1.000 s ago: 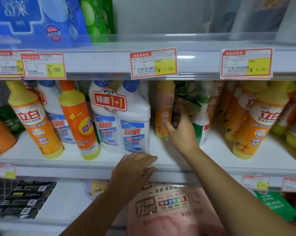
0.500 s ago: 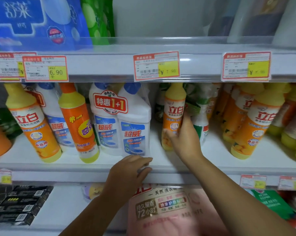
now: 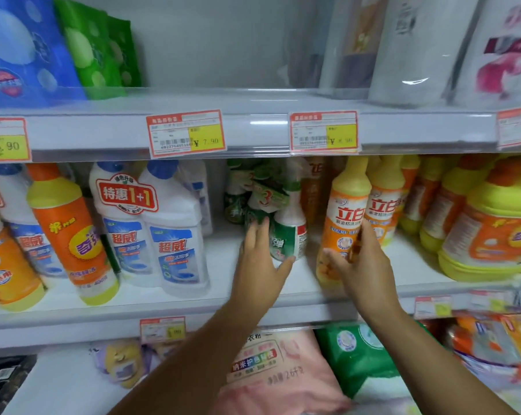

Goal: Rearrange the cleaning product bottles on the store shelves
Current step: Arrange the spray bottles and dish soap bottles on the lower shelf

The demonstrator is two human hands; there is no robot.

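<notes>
On the middle shelf [image 3: 175, 307] my right hand [image 3: 361, 265] grips an orange bottle with a yellow cap [image 3: 344, 217], which stands upright beside a row of like bottles [image 3: 385, 205]. My left hand [image 3: 260, 265] reaches into the shelf with fingers spread. Its fingertips touch a green-and-white spray bottle bundle [image 3: 286, 232] and the thumb lies under the front bottle, but it does not grip it. To the left stands a twin pack of white bottles with blue caps [image 3: 151, 229].
An orange bottle with a yellow shoulder [image 3: 70, 235] and more bottles fill the shelf's left end. A large orange-yellow jug [image 3: 492, 232] stands at the right. Bags lie on the upper shelf [image 3: 253, 127], and pink [image 3: 271, 372] and green [image 3: 358, 354] bags lie below.
My right hand has carried the orange bottle rightwards to the row of like bottles. My left hand left the shelf edge and reached in to the green spray bottles. The view shifted right.
</notes>
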